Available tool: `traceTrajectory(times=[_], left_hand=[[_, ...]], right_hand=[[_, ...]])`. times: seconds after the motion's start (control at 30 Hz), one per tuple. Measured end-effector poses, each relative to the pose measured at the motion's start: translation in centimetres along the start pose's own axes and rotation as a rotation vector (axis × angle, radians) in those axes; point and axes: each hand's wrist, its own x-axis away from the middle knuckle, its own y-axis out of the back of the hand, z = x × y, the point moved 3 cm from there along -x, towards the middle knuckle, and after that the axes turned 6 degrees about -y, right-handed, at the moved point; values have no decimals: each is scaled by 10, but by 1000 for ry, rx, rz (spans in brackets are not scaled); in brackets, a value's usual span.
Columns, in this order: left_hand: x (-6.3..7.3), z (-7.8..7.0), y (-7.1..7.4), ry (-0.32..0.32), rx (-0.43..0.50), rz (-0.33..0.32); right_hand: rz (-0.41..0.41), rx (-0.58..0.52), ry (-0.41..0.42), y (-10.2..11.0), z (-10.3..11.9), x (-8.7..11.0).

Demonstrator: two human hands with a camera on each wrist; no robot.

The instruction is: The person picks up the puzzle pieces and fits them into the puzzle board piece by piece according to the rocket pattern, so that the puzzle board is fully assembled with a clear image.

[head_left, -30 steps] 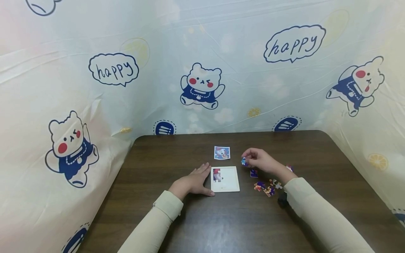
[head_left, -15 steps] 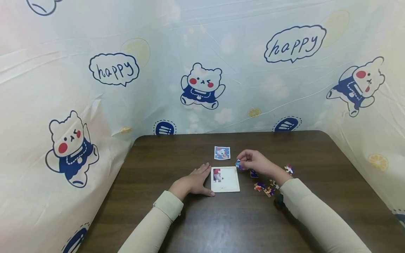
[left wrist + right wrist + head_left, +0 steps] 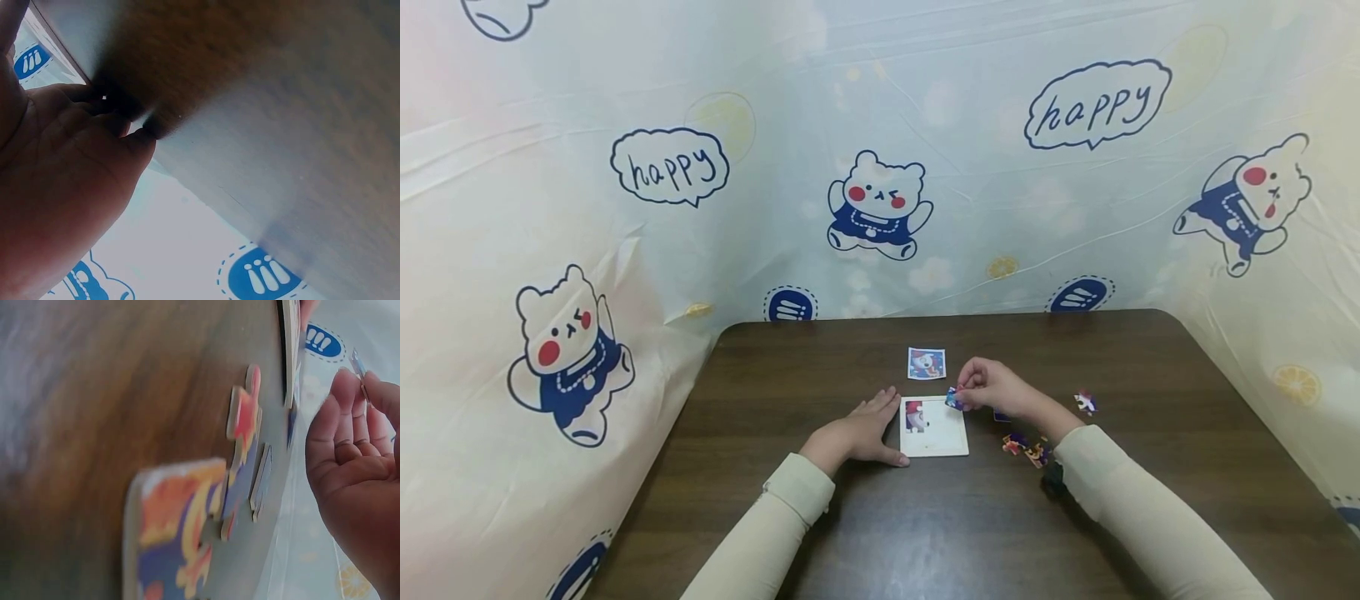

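Pale fabric (image 3: 760,242) with cartoon bears (image 3: 878,208) and "happy" speech bubbles (image 3: 670,166) hangs behind and beside a brown wood-grain table (image 3: 805,358).

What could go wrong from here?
The right hand pinches a puzzle piece at the tray's upper right corner; it might slip or land askew.

The right sleeve is close to the loose puzzle pieces in the head view, so a sweep of the arm could scatter them.

The left hand lies along the tray's left side; a nudge could shift the tray.
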Motion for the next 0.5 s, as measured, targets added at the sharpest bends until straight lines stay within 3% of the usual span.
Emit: traceTrajectory(times=[0.5], left_hand=[[-2,2,-2,17,13,-4]], right_hand=[[10,116,-2,-27,4,-7]])
